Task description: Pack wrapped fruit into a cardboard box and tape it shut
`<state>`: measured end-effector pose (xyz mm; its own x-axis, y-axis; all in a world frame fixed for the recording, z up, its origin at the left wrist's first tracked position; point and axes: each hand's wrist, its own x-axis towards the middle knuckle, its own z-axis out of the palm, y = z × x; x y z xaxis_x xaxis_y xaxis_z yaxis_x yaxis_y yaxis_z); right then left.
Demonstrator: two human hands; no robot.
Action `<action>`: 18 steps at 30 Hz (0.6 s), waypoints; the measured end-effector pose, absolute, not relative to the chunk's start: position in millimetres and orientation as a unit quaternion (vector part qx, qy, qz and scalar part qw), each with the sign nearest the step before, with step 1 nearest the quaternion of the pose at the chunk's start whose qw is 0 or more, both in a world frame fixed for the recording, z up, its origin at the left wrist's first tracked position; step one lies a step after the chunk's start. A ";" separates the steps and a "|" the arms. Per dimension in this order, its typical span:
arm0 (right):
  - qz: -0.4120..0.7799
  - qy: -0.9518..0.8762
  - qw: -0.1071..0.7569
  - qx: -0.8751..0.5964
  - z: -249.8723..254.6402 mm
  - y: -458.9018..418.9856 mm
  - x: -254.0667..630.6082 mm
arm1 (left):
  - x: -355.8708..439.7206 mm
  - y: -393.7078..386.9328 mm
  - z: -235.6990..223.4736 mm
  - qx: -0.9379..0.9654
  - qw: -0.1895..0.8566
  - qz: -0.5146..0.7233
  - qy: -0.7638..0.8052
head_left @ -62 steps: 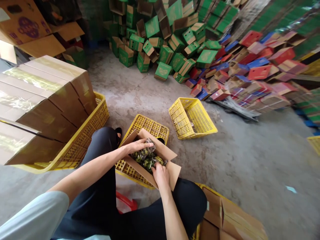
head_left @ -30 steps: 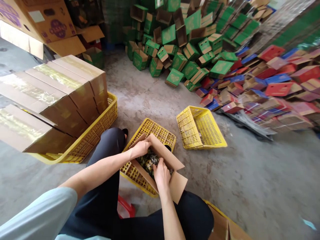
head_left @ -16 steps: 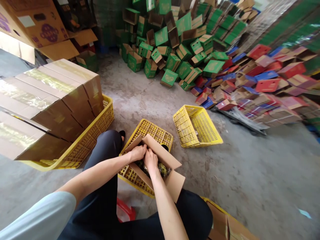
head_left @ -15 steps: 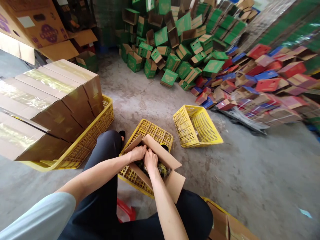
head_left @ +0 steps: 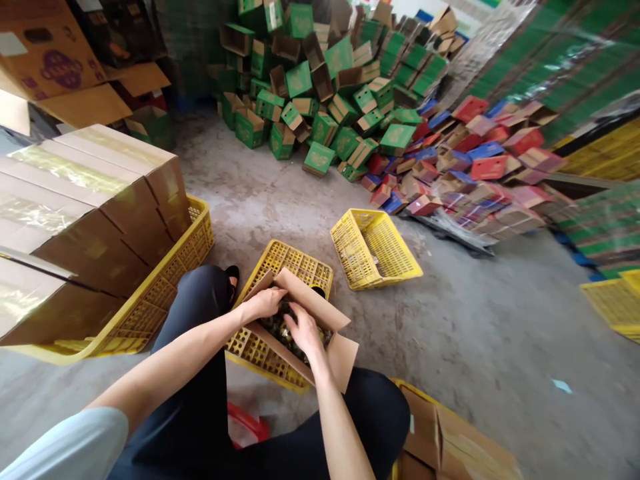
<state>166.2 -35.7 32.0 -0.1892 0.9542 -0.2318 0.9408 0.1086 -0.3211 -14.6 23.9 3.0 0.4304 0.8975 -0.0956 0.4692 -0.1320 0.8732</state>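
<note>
An open cardboard box sits between my knees on an upturned yellow plastic crate. Inside lie dark, yellow-green lumps under what looks like shiny clear plastic; their kind does not show. My left hand reaches in at the far left end, fingers curled together over the contents, and whatever they pinch is hidden. Just to its right, my right hand rests over the contents with thumb and fingers apart. The box flaps stand folded outward.
Taped cartons fill a yellow crate at left. A tilted yellow basket lies ahead. Piles of green boxes and red and blue boxes spread behind. More cartons stand by my right knee; a red stool shows below.
My hands have come apart from their close grip together inside the box. The right hand has opened and more of the contents show. The view has turned slightly right.
</note>
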 end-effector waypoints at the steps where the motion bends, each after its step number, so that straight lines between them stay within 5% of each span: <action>1: 0.194 -0.741 0.044 -0.642 35.6 -49.5 184.4 | -18.1 25.5 9.7 0.717 0.446 0.241 0.478; 3: 0.135 -0.696 0.201 -0.676 38.4 -78.9 222.6 | -26.2 30.4 24.3 0.722 0.432 0.261 0.474; 6: 0.067 -0.550 0.319 -0.769 30.8 -117.3 267.7 | -40.0 37.9 43.1 0.709 0.381 0.324 0.497; 11: 0.258 -0.393 0.386 -0.793 12.9 -132.4 283.4 | -59.1 39.4 42.6 0.643 0.365 0.328 0.588; 18: 0.336 -0.388 0.441 -0.736 18.3 -88.0 282.3 | -69.4 28.2 13.8 0.609 0.459 0.239 0.601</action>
